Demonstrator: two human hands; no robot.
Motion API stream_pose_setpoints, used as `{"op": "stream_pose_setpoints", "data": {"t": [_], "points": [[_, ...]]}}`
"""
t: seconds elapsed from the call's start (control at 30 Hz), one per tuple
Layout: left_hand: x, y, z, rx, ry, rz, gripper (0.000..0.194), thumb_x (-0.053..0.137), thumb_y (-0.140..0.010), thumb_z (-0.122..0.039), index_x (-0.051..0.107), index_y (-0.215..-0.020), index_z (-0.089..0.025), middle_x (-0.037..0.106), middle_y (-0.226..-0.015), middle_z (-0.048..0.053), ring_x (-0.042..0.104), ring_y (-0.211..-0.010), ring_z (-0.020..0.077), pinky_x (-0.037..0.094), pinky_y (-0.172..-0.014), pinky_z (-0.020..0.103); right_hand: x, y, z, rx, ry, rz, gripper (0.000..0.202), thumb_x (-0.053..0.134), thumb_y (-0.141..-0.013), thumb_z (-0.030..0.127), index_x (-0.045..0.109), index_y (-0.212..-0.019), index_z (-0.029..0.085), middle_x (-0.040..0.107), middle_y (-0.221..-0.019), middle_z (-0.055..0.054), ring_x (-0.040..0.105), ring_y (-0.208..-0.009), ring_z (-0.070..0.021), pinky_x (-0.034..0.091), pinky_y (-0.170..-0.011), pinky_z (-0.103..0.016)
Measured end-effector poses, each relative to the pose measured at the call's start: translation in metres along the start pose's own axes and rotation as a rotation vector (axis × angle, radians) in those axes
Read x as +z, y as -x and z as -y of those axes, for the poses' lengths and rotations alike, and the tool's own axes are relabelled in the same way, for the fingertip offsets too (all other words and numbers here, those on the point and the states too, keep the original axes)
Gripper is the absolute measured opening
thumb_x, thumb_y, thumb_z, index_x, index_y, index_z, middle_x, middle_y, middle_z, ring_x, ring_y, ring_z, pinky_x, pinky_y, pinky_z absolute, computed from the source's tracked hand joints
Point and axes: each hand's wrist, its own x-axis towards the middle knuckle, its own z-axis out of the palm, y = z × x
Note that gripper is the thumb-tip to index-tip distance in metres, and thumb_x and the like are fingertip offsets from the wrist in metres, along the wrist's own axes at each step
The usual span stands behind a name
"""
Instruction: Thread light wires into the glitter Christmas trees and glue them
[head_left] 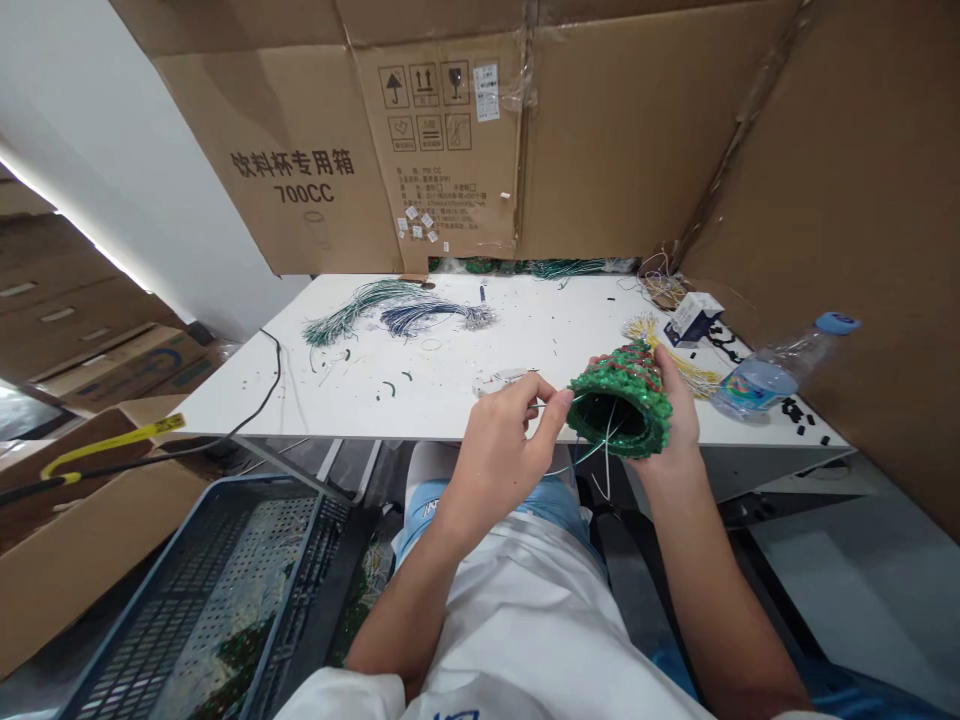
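A green glittery cone with red trim [626,372] lies tilted in my right hand [679,415], its hollow base turned toward me. My right fingers wrap round its far side. My left hand [506,445] is closed in a pinch at the left edge of the base, on a thin wire [555,470]. Pale wires [606,465] cross the opening and hang below it. Behind my left hand, a small clear object [499,380] lies on the white table [525,345].
Green wires [360,308] and blue wires [427,315] lie at the back left. Yellow wires [694,375], a small box [694,318] and a plastic bottle [772,375] are on the right. Cardboard [450,150] walls the back. A blue crate [202,600] stands lower left.
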Motion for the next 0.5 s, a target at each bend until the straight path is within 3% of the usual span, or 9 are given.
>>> {"op": "stream_pose_setpoints", "data": {"t": [0.07, 0.13, 0.27, 0.33, 0.43, 0.5], "points": [[0.003, 0.004, 0.001, 0.016, 0.091, 0.006, 0.038, 0.064, -0.109, -0.041, 0.053, -0.078, -0.022, 0.045, -0.063, -0.007, 0.035, -0.056, 0.0106, 0.028, -0.058, 0.03, 0.009, 0.005, -0.002, -0.007, 0.048, -0.018, 0.039, 0.065, -0.103, 0.057, 0.077, -0.092, 0.022, 0.085, -0.085, -0.008, 0.083, -0.078, -0.0269, 0.073, -0.081, -0.046], [0.006, 0.011, 0.003, 0.089, 0.169, 0.008, 0.042, 0.063, -0.11, -0.038, 0.047, -0.075, -0.022, 0.042, -0.065, -0.007, 0.036, -0.058, 0.011, 0.029, -0.058, 0.03, 0.017, 0.01, -0.004, -0.031, 0.061, 0.039, 0.042, 0.064, -0.102, 0.06, 0.078, -0.093, 0.021, 0.085, -0.088, -0.008, 0.083, -0.08, -0.0269, 0.072, -0.082, -0.047], [0.015, 0.026, 0.01, 0.372, 0.212, -0.089, 0.035, 0.064, -0.11, -0.033, 0.055, -0.078, -0.021, 0.063, -0.098, 0.006, 0.06, -0.089, 0.0175, 0.049, -0.079, 0.033, 0.025, 0.019, -0.005, -0.077, 0.034, 0.197, 0.042, 0.069, -0.099, 0.062, 0.078, -0.098, 0.021, 0.083, -0.093, -0.007, 0.081, -0.087, -0.0245, 0.07, -0.082, -0.041], [0.019, 0.033, 0.013, 0.459, 0.28, -0.079, 0.031, 0.063, -0.111, -0.031, 0.058, -0.081, -0.021, 0.073, -0.114, 0.01, 0.065, -0.101, 0.0203, 0.052, -0.088, 0.036, 0.026, 0.022, -0.004, -0.103, 0.045, 0.264, 0.041, 0.07, -0.099, 0.062, 0.078, -0.099, 0.022, 0.081, -0.092, -0.005, 0.078, -0.084, -0.0222, 0.069, -0.079, -0.038], [0.028, 0.047, 0.015, 0.459, 0.508, -0.021, 0.03, 0.059, -0.113, -0.03, 0.056, -0.085, -0.021, 0.081, -0.106, 0.007, 0.068, -0.088, 0.0168, 0.054, -0.084, 0.034, 0.03, 0.029, -0.004, -0.164, 0.075, 0.328, 0.041, 0.074, -0.096, 0.063, 0.079, -0.099, 0.023, 0.076, -0.087, -0.002, 0.071, -0.077, -0.0185, 0.065, -0.073, -0.033], [0.038, 0.057, 0.016, 0.344, 0.624, -0.059, 0.034, 0.06, -0.113, -0.034, 0.056, -0.082, -0.021, 0.079, -0.094, 0.004, 0.065, -0.078, 0.0139, 0.053, -0.077, 0.03, 0.033, 0.035, -0.006, -0.217, 0.1, 0.313, 0.042, 0.075, -0.095, 0.064, 0.079, -0.101, 0.023, 0.074, -0.087, -0.002, 0.069, -0.077, -0.0176, 0.063, -0.072, -0.031]]}}
